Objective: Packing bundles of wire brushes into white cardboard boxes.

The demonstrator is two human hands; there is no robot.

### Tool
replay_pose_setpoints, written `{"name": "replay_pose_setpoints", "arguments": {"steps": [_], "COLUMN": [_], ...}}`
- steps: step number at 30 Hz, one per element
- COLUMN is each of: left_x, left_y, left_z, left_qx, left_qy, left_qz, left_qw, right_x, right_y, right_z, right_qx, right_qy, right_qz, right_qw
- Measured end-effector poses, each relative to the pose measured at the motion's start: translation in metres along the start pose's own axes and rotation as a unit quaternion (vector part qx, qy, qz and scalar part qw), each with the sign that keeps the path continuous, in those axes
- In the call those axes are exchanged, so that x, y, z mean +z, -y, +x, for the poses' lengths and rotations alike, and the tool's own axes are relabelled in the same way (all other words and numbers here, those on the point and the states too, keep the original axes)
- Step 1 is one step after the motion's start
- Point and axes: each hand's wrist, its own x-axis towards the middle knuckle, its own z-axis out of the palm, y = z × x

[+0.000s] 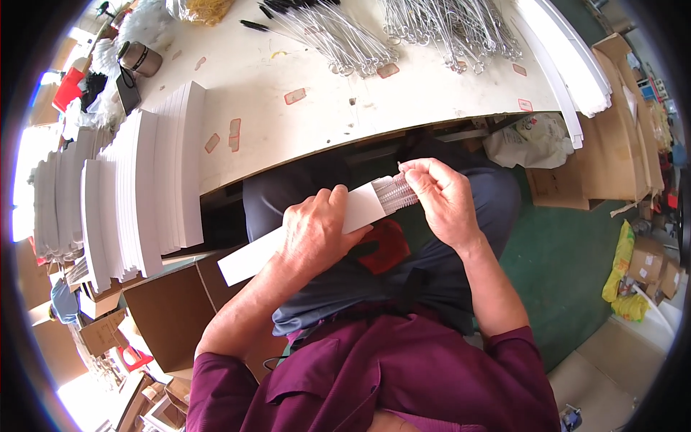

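Observation:
My left hand (320, 227) grips a long white card strip (252, 258) over my lap, holding it near its middle. My right hand (443, 194) pinches a bundle of thin metal wire pieces (396, 193) at the strip's right end, where the wires lie across the card. Both hands are below the front edge of a white worktable (324, 122).
Tall stacks of white card strips (144, 187) stand at the left of the table. Heaps of metal wire loops (403, 32) lie at the table's far side. Cardboard boxes (612, 144) sit right, a brown box (173, 309) at my left knee, green floor (568, 266) right.

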Motion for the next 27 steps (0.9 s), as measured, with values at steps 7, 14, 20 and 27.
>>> {"name": "replay_pose_setpoints", "arguments": {"steps": [7, 14, 20, 27], "left_x": [0.002, 0.006, 0.008, 0.011], "left_y": [-0.001, 0.001, 0.004, 0.003], "left_z": [-0.004, -0.005, -0.007, -0.013], "left_qx": [0.011, 0.026, 0.018, 0.039], "left_qy": [-0.012, -0.033, -0.036, -0.047], "left_qz": [-0.004, 0.008, 0.023, 0.003], "left_qw": [1.000, 0.999, 0.999, 0.998], "right_x": [0.002, 0.012, 0.011, 0.020], "right_y": [-0.002, -0.006, -0.008, -0.017], "right_z": [0.003, 0.002, -0.002, -0.002], "right_qx": [0.027, -0.022, 0.034, 0.081], "right_qy": [-0.005, -0.073, 0.003, -0.002], "right_qz": [-0.030, 0.016, -0.018, 0.017], "right_qw": [0.999, 0.997, 0.999, 0.997]}}
